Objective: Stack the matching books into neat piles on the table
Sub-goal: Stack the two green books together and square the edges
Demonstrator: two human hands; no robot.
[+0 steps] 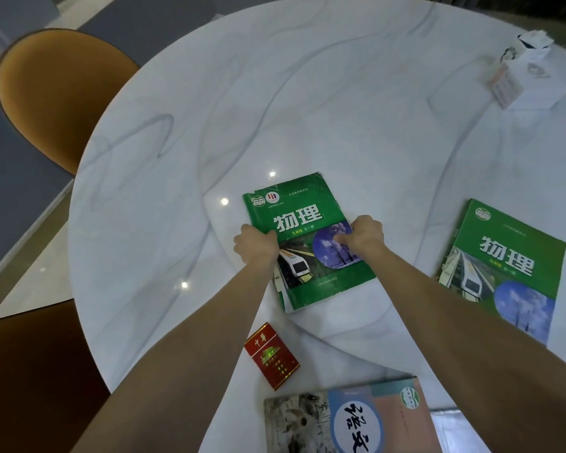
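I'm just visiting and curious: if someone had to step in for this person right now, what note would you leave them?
Left hand: gripping the left edge of the middle green book.
Right hand: gripping its right edge, thumb on the cover.
That book lies flat on the white table; whether another lies under it is unclear.
A matching green book lies alone to the right.
A blue and pink book lies at the near edge.
A red box lies nearby.
Left: put the matching green books together, square the pile.
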